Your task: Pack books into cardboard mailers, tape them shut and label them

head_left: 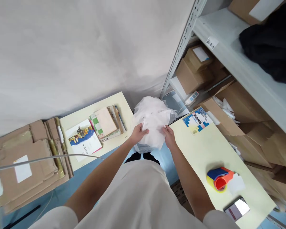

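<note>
Between the two tables is a bunched, translucent white plastic bag [152, 111], crumpled and puffed out in front of my legs. My left hand [138, 133] pinches its near left side, thumb pointing inward. On the right side, my right hand [168, 136] grips the same bag between thumb and fingers. What the bag contains, if anything, cannot be made out through the layers.
The left table [124, 108] carries books [105, 122], a booklet [84, 138] and flattened cardboard [26, 159]. On the right table [188, 152] are a booklet [197, 121], a tape dispenser [219, 178] and a phone [237, 208]. Shelving [225, 41] with boxes [193, 73] stands at right.
</note>
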A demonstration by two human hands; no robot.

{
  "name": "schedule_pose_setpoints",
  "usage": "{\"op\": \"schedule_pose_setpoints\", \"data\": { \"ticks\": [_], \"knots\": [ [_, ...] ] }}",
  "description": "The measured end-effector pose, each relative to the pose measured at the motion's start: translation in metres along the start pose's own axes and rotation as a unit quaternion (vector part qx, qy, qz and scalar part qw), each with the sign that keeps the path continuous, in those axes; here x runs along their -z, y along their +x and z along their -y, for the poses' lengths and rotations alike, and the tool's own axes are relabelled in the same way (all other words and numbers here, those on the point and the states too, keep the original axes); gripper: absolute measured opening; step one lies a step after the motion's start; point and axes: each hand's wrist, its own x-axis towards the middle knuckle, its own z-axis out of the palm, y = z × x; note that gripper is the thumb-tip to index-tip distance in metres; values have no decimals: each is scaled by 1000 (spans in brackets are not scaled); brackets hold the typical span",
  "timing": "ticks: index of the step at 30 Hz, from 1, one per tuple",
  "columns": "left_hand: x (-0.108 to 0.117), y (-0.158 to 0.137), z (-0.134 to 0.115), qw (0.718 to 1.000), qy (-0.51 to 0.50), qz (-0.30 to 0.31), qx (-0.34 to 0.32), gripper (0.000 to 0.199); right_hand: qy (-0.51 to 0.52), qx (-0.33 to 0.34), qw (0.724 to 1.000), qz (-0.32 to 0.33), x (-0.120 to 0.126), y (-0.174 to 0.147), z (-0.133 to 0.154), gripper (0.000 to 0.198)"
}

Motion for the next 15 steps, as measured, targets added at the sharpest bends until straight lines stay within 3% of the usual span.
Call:
{"op": "schedule_pose_setpoints", "data": {
  "ticks": [3,6,9,11,13,15],
  "knots": [
    [16,-14,-30,992,17,99,-72,21,114,-20,992,-41,14,-34,14,22],
    [8,-23,-41,981,22,180,-71,21,159,-35,987,-9,20,-69,21,37],
    [-25,-33,-27,990,-37,133,-43,22,151,-54,987,6,19,-100,15,53],
    [-49,-42,-11,991,-82,102,-12,27,126,-53,989,-63,23,-115,7,56],
    [-65,-47,0,988,-97,121,29,40,90,-55,984,-144,37,-127,2,49],
    [-73,-41,3,986,-106,115,65,61,47,-76,983,-163,64,-140,1,40]
  ]
}}
